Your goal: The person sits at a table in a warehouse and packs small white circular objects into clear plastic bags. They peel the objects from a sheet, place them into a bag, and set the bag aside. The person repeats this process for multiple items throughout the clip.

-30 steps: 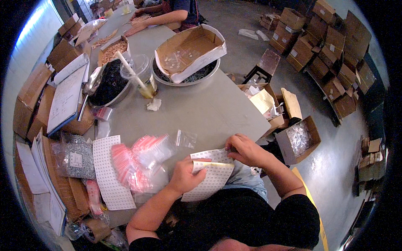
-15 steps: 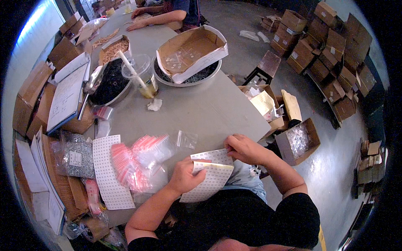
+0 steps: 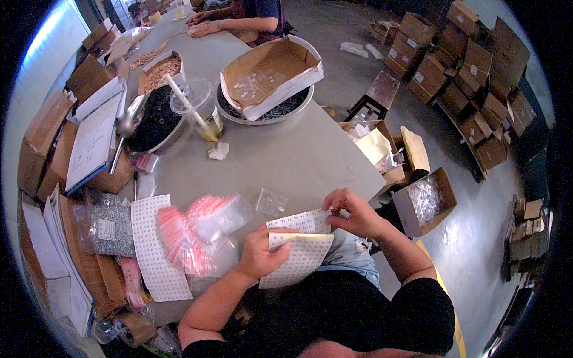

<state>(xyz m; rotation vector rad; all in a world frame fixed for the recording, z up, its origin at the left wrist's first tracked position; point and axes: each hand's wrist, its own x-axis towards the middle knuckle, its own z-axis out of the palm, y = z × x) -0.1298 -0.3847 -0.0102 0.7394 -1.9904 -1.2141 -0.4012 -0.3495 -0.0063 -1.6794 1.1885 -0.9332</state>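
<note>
My left hand point(image 3: 261, 253) grips a white label sheet point(image 3: 295, 265) printed with rows of small marks, its upper part folded over. At the sheet's far right corner, my right hand point(image 3: 353, 213) pinches the edge between thumb and fingers; whether a single label sticks to the fingertips is too small to tell. Just beyond the sheet lies one small clear zip bag point(image 3: 271, 201). Left of my left hand, a fanned pile of clear zip bags with red strips point(image 3: 194, 230) rests on the table, partly over a second label sheet point(image 3: 156, 250).
Beyond stand a metal bowl of screws point(image 3: 274, 113) with a cardboard tray point(image 3: 268, 74) on it, a plastic cup point(image 3: 206, 119) and a bowl of black parts point(image 3: 152, 128). A clipboard point(image 3: 92, 143) and a bag of screws point(image 3: 110, 224) line the left. A co-worker's hands point(image 3: 203, 27) are at the far end.
My right hand's fingers have arched up more at the sheet's corner. The sheet's fold has shifted a little in my left hand. The small clear bag lies slightly turned.
</note>
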